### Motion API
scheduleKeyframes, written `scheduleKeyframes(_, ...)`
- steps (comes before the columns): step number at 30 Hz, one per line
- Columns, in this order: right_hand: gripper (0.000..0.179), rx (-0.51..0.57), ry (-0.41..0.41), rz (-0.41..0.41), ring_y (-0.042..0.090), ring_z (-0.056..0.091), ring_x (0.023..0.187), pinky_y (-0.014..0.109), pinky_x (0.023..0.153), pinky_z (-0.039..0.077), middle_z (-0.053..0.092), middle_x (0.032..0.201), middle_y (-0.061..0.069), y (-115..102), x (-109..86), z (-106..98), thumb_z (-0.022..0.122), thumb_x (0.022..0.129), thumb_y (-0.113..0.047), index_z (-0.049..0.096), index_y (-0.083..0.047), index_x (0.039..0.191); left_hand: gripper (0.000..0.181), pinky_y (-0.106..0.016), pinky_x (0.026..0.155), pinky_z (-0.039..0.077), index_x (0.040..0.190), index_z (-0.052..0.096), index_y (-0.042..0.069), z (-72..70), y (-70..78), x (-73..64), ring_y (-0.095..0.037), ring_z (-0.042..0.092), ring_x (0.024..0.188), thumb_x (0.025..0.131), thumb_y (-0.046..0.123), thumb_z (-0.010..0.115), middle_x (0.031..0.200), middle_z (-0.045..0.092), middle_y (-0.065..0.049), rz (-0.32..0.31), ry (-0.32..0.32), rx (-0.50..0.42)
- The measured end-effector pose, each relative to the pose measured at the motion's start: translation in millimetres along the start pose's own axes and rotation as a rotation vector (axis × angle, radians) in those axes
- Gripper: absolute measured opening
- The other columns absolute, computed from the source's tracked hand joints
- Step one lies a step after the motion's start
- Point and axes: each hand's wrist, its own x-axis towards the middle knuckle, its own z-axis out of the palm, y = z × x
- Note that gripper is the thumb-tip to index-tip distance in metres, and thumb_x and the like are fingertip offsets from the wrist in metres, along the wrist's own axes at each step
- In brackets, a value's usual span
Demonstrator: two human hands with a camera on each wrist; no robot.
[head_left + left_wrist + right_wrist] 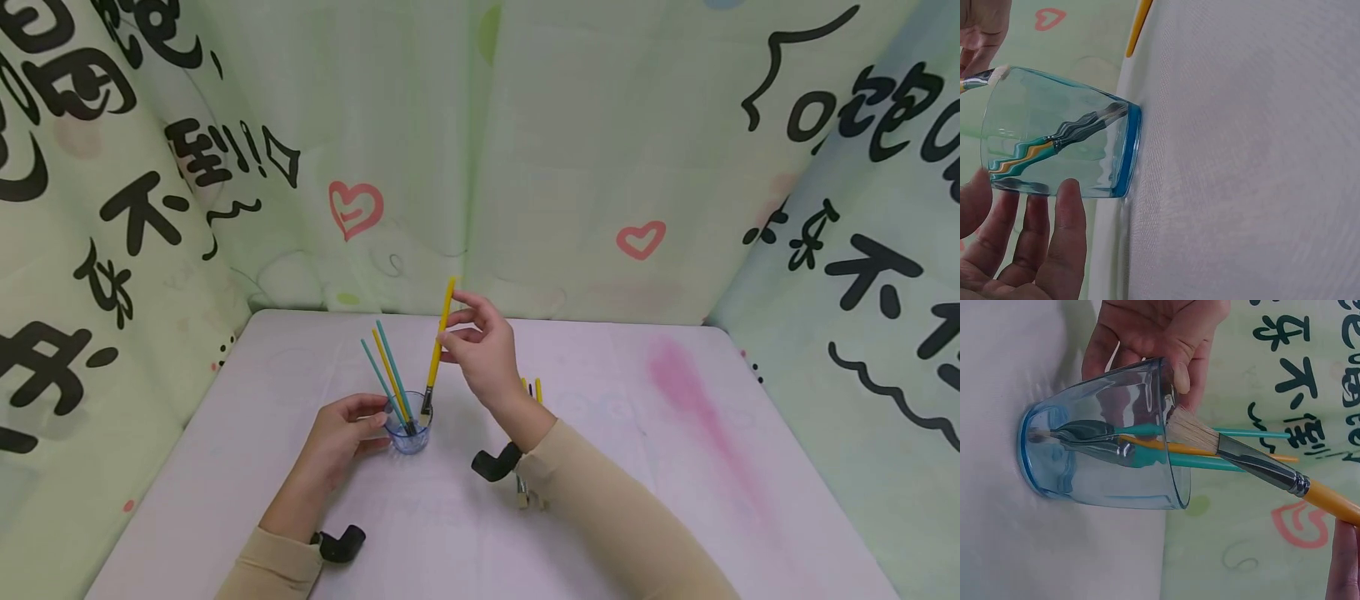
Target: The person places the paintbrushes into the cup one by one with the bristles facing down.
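A clear blue-tinted cup (409, 443) stands upright on the table, with several teal and yellow paintbrushes (1147, 445) leaning inside, bristles down. My left hand (339, 433) holds the cup from the left, its thumb near the rim and its fingers along the side. With thumb and fingers, my right hand (483, 350) pinches a yellow-handled paintbrush (437, 354) by the upper handle. That brush points bristles down; its pale bristles (1190, 430) overlap the cup's rim in the right wrist view.
More brushes lie on the table partly hidden under my right forearm, with yellow handle ends (538, 390) and a bristle tip (522, 498) showing. A pink stain (697, 400) marks the white tabletop (615, 375) at right. Printed curtains (555, 167) hang around the table.
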Motion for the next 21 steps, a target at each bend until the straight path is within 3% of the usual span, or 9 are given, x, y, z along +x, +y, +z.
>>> scheduleKeyframes(11,0.054,-0.103,-0.061,-0.038,0.016,0.071,0.084,0.044,0.082,0.070,0.065,0.111,0.011,21.4,2.3,14.0,0.070,0.097,0.007,0.062,-0.016,0.146,0.034,-0.040,0.092,0.068,0.136,0.068,-0.001,-1.4,1.7,0.2,-0.023,0.070,0.109,0.103,0.004,0.070,0.132,0.069,-0.019,-0.007,0.000,0.004)
scheduleKeyframes(21,0.055,-0.202,-0.097,0.032,0.019,0.068,0.090,0.035,0.081,0.070,0.064,0.115,0.013,41.2,-0.2,20.8,0.070,0.099,0.002,0.062,-0.021,0.148,0.036,-0.042,0.093,0.068,0.138,0.067,-0.003,-1.1,1.5,-1.5,-0.020,0.070,0.106,0.102,0.005,0.071,0.132,0.069,-0.019,-0.004,-0.012,-0.013)
